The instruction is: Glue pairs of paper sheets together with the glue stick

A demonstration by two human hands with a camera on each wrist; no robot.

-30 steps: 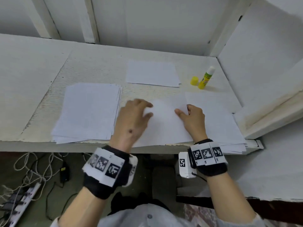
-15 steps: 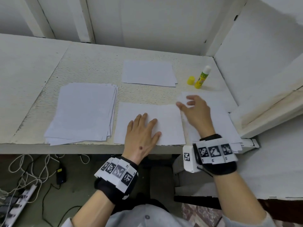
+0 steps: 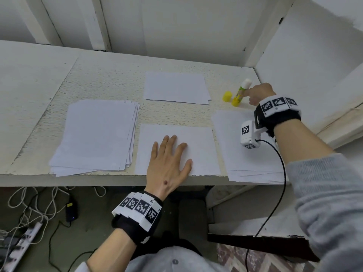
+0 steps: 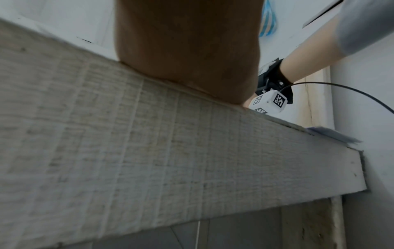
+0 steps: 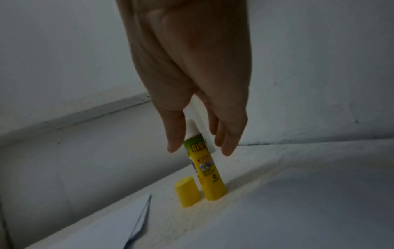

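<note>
on the sheet (image 3: 198, 148), left hand (image 3: 169, 161) flat, right hand (image 5: 192, 87) straddling glue stick (image 5: 208, 170)

Left hand (image 3: 169, 163) lies flat, fingers (image 3: 172, 141) spread — right hand (image 3: 259, 94) reaches forward, fingers (image 5: 229, 143) straight, parted.

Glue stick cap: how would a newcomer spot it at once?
Look to the far right corner of the white desk, beyond the paper stacks. There the glue stick stands upright; the glue stick cap sits just left of it, a short, plain yellow cylinder without label.
</note>
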